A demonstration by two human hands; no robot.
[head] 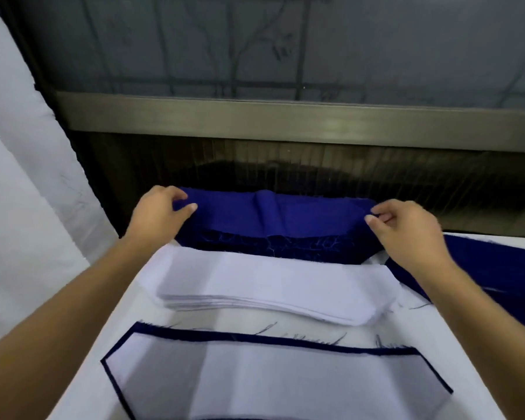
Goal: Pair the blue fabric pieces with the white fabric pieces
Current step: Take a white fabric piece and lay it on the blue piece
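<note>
Blue piece: a blue fabric piece [273, 216] is held up at the far edge of the table [82, 374], above a blue stack [273, 247].
Left hand: the left hand [158, 213] pinches its left corner.
Right hand: the right hand [406, 231] pinches its right corner.
White stack: white fabric pieces [270, 283] lie just nearer.
Paired piece: a white piece on blue [270, 380] lies nearest.
Right side: more blue fabric [479, 268].
Beyond: a window [285, 50].
</note>
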